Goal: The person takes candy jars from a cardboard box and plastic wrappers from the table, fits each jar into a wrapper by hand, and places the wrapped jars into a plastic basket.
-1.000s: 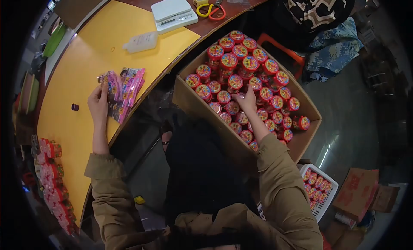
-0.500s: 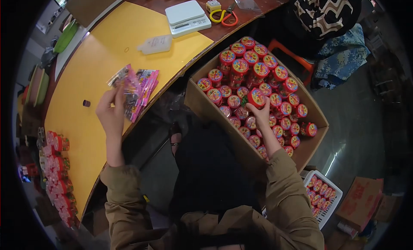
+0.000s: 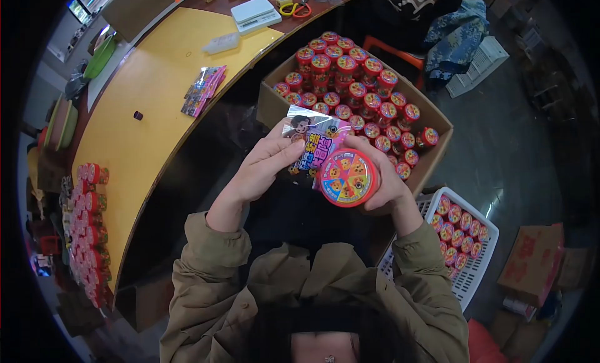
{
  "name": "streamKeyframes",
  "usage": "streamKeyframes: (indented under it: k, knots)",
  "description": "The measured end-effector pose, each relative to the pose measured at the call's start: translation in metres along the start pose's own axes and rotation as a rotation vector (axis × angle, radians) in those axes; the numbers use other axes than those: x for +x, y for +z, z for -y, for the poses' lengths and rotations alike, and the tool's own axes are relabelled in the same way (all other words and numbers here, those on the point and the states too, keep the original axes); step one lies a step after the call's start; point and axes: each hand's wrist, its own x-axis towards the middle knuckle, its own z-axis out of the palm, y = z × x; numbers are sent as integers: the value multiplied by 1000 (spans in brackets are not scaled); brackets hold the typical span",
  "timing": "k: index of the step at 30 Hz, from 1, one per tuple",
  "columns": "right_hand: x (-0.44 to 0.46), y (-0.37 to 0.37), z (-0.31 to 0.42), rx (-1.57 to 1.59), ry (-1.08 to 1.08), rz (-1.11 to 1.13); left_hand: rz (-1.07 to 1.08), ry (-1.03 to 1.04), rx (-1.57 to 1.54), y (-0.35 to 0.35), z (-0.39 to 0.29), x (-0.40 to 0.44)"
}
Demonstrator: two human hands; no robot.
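Note:
My left hand (image 3: 259,169) pinches a printed packet (image 3: 315,140) with pink edges and colourful lettering between thumb and fingers. In my right hand (image 3: 390,182) is a round jar (image 3: 347,177), its red lid with a coloured wheel print facing me. The packet lies against the jar's side, in front of my chest. Just beyond my hands stands an open cardboard box (image 3: 437,157) with many red-lidded jars (image 3: 372,100). A small pile of similar packets (image 3: 203,91) rests on the yellow table top.
On the table are a plastic bottle (image 3: 222,44), a white scale (image 3: 255,16), scissors (image 3: 297,9) and a dark cap (image 3: 137,115). More jars (image 3: 87,232) line its left edge. A white basket (image 3: 465,282) of jars stands at right, near a carton (image 3: 531,263).
My left hand has brought one packet from the table pile to my chest. My right hand has lifted the jar out of the box to meet it.

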Motion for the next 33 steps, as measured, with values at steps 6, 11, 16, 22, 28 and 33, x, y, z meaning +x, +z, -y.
streamKeyframes:
  k: [6,11,16,22,28,33]
  knots:
    - [-32,26,-3,-82,-147,-71,103,-9,-240,25,-24,-23]
    - [-39,37,2,-567,-346,-91,183,39,104,38,-37,-33]
    - [-51,53,-1,-572,-399,-257,299,278,229,42,-38,-33]
    - [-63,71,-8,-281,-328,-380,-46,531,448,54,-26,-29]
    - [-65,86,-4,30,-301,-315,-11,93,-262,90,5,-41]
    - [-70,96,-6,548,17,-123,156,293,-202,82,11,-32]
